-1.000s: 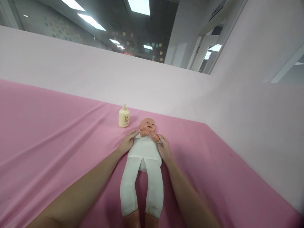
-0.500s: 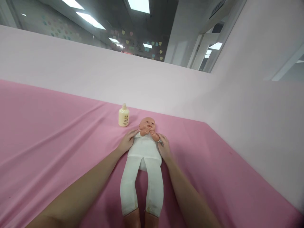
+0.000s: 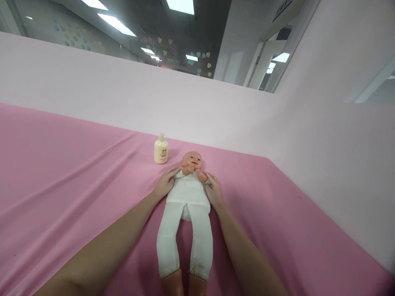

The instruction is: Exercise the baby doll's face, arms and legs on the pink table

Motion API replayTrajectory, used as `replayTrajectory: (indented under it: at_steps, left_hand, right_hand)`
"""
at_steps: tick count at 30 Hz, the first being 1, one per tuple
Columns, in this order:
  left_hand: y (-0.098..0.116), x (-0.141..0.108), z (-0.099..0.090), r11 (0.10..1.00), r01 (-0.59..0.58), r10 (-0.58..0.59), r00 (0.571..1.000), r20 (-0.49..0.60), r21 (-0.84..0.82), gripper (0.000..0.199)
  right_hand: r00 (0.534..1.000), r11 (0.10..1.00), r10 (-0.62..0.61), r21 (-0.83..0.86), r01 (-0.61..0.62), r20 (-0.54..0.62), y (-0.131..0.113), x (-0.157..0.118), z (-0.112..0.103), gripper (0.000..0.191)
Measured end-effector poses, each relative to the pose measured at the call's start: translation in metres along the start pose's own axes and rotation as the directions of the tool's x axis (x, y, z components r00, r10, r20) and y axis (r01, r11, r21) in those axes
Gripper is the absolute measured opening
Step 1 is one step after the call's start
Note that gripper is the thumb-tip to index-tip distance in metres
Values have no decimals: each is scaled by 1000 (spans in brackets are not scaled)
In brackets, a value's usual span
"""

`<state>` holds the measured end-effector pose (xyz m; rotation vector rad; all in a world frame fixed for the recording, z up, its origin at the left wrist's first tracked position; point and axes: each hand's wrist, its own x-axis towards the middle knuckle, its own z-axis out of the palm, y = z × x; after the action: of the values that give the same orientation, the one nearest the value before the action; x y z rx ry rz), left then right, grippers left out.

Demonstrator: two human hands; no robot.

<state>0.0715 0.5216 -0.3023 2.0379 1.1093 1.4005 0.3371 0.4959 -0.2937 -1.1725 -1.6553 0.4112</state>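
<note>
Flanking the doll [image 3: 189, 193], both hands lie flat.

Little changed over the second. The left hand [image 3: 164, 183] crept slightly up the side of the baby doll in the white cloth suit [image 3: 187, 205], its fingertips ending a touch nearer the doll's raised arm. The right hand [image 3: 213, 190] likewise edged slightly up the doll's other flank. The whole view slid a little, so the doll's bare brown feet showed more.
</note>
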Motion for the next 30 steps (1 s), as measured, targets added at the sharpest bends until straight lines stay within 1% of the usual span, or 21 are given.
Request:
replayTrajectory:
  at_steps: [8,14,20,24,30]
  left_hand:
    - [3,-1,-1,1000,-4,4,1000,-3,8,66]
    - [2,0,-1,1000,-15,15,1000,-7,7,65]
    - [1,0,0,1000,6,-6,1000,-16,3,65]
    - [2,-1,0,1000,-1,1,1000,-17,-4,65]
    - [5,-1,-1,1000,15,-15,1000,-15,-7,65]
  right_hand:
    - [1000,1000,-13,2,13,-1,1,0,0,62]
    - [1000,1000,14,8,-14,-2,-1,0,-1,61]
    - [1000,1000,10,2,-10,-4,-6,-1,-1,63]
    - [1000,1000,23,5,-23,5,-8,-1,-2,63]
    - [1000,1000,18,13,-18,-2,-5,-1,-1,63]
